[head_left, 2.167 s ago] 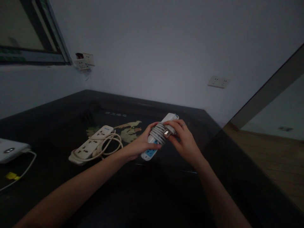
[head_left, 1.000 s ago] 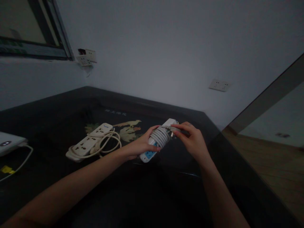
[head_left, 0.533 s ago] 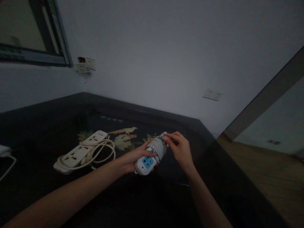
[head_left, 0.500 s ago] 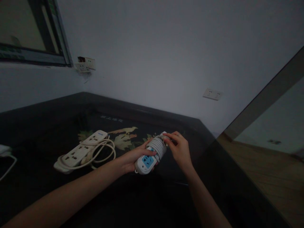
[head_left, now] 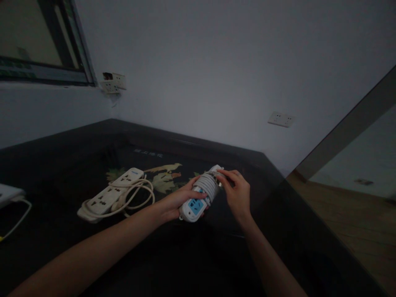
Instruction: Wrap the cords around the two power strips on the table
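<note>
A white power strip (head_left: 194, 209) with blue socket faces is held tilted above the dark table. Its grey cord (head_left: 208, 185) is wound round the middle in several tight turns. My left hand (head_left: 179, 202) is closed around the strip, thumb on top by the blue sockets. At the far end of the strip, my right hand (head_left: 237, 187) pinches the plug (head_left: 220, 177) at the cord's end; the fingertips hide much of it. To the left, a second, cream-white power strip (head_left: 113, 189) lies on the table, its beige cord (head_left: 137, 194) looped loosely over it.
The glossy black table (head_left: 148, 132) carries a printed bird and leaf picture (head_left: 163, 179). A white device (head_left: 10, 194) with a cable sits at the left edge. Wall sockets (head_left: 281, 119) and a loose socket panel (head_left: 110, 86) are on the walls behind.
My right hand has shifted the plug from over the coil towards the strip's far end. The held strip has turned, showing its blue sockets more. The camera view has shifted slightly.
</note>
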### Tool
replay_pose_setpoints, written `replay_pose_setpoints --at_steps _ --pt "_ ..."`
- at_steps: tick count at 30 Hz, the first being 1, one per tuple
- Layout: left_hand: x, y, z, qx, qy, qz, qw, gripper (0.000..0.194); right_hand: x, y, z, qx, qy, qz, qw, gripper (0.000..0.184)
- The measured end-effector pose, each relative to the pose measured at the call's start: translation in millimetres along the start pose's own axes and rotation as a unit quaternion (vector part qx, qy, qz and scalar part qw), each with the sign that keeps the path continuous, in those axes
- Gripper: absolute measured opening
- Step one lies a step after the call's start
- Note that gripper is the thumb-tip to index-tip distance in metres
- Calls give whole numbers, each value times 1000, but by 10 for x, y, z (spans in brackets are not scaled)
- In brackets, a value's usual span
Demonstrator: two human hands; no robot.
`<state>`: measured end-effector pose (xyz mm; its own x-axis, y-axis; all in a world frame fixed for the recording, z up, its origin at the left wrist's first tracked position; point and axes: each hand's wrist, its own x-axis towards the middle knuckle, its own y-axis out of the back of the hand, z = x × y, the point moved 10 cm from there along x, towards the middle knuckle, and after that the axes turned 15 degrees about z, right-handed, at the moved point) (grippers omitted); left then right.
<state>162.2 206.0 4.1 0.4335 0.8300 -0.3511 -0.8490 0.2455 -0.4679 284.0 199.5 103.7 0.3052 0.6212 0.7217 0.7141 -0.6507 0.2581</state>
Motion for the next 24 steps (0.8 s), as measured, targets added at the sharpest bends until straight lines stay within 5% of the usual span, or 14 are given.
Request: replay_pose_setpoints --at_steps 17,24 --pt "-3 32 32 4 -27 31 999 82 -140 -72 192 27 -57 54 997 21" --pt "-29 32 213 55 -91 33 994 94 -111 -23 -20 25 -9 60 998 18"
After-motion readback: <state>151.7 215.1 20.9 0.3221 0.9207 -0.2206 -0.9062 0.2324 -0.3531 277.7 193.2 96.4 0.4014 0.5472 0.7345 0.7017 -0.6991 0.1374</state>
